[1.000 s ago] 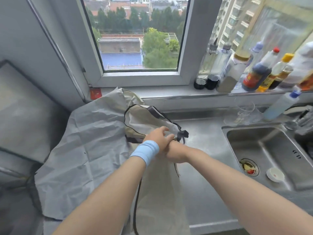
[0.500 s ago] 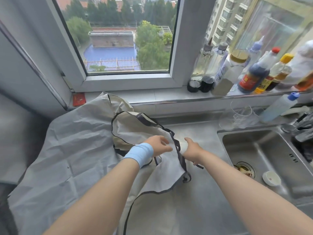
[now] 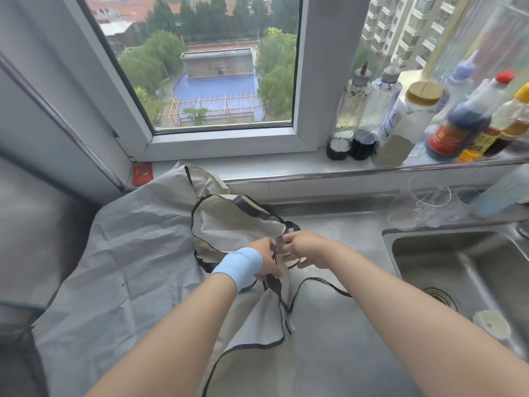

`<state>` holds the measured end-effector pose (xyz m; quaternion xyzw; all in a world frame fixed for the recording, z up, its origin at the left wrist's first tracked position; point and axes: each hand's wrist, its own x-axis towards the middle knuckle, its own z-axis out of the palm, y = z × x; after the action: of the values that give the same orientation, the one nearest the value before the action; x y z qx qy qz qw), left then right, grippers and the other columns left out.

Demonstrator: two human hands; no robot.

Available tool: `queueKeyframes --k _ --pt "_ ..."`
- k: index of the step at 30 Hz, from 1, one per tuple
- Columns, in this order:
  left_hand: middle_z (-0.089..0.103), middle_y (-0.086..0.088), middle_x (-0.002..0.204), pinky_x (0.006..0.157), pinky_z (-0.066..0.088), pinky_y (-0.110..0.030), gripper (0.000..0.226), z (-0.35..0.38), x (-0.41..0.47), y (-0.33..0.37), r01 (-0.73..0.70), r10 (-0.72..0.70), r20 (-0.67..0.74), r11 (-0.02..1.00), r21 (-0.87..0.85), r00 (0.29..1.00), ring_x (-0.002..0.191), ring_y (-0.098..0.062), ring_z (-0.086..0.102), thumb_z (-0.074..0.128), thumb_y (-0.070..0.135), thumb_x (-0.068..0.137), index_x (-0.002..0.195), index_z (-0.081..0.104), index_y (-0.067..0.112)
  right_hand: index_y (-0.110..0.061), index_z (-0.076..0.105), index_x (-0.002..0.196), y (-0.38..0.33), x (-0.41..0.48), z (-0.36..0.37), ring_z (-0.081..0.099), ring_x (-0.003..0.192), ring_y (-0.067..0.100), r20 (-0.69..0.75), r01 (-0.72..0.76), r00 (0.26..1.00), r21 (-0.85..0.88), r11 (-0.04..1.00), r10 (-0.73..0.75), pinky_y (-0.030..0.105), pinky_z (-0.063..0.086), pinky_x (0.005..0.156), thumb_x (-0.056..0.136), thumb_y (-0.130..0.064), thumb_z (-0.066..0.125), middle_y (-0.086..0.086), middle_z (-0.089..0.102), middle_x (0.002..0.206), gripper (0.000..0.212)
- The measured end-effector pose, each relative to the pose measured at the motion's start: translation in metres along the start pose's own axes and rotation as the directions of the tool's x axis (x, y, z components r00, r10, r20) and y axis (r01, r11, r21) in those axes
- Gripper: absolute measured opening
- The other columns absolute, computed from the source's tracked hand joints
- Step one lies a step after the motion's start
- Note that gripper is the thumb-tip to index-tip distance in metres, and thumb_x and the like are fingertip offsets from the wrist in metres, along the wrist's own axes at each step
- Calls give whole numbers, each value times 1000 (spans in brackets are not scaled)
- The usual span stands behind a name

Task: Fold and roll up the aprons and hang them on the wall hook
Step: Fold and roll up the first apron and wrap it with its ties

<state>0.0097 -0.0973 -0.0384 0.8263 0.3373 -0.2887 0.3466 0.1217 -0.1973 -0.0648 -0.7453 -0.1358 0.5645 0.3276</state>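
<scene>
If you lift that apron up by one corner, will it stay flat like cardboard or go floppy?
Probably floppy: the apron bunches and creases where the left hand and right hand grip it. It looks thin, so likely light. Its tie lies loose on the counter, so it would probably dangle.

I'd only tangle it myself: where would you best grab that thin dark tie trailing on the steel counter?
Probably pinch the tie where it arches over bare counter, coming from above on the sink side: no apron cloth overlaps it there, and the right hand is nearest.
</scene>
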Motion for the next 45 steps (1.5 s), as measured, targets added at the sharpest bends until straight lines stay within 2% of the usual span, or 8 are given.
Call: queueKeyframes --k 5,13,18,25,30,36,40,45 --pt "68 0 98 74 51 -26 29 -14 7 -11 -22 15 -124 998 -55 992 80 -22 63 67 21 83 112 66 21 -25 54 129 2 5 -3 58 78 16 -181 305 917 -253 918 -355 17 42 55 84 8 46 7 62 111 56" --pt "69 -1 97 87 54 -31 27 -60 14 -16 -131 0 -432 953 -275 902 83 -19 63 56 3 86 104 69 20 -36 72 105 -9 14 0 50 115 23 136 320 830 -910 263 -540 30 47 78 78 -21 60 -4 44 130 33" --pt "51 2 108 97 43 -36 24 -52 4 0 -360 336 -668 927 108 664 109 -18 47 61 21 76 100 62 23 -31 64 76 -33 17 2 56 97 18 -161 295 813 -714 634 -559 28 44 76 79 -33 60 -4 48 108 6" --pt "59 -3 120 90 46 -30 45 -50 16 4 -9 -19 -296 996 -93 955 110 -25 59 57 32 85 128 51 17 -22 75 93 -49 12 -1 56 83 6 -212 437 799 -438 786 -563 21 38 77 85 -15 66 -6 67 95 14" --pt "65 -7 120 95 45 -33 34 -55 24 5 40 -39 -178 999 1 983 114 -30 58 47 21 87 115 66 22 -28 60 100 -10 13 -4 62 87 15 -383 287 863 -165 944 -329 33 52 74 77 -24 68 -9 62 97 25" --pt "57 -5 129 108 17 -46 45 -55 31 21 217 -115 -232 849 483 966 128 -30 34 33 40 85 117 62 27 -16 43 63 39 8 14 34 51 18 -65 10 997 -287 958 -30 21 26 44 76 -31 70 -1 34 57 33" --pt "61 -3 124 100 21 -43 61 -37 47 46 180 28 -298 743 645 954 122 -28 40 33 69 83 125 58 33 -3 61 84 47 26 33 65 86 26 -137 90 983 -230 969 -123 34 52 77 67 -43 72 14 64 96 46" --pt "66 2 114 106 29 -38 48 -31 70 49 252 -133 -284 861 441 950 115 -23 56 51 54 82 121 59 27 -22 52 67 48 23 23 41 56 15 -145 51 988 10 999 -49 23 31 48 72 -40 76 -3 46 65 31"
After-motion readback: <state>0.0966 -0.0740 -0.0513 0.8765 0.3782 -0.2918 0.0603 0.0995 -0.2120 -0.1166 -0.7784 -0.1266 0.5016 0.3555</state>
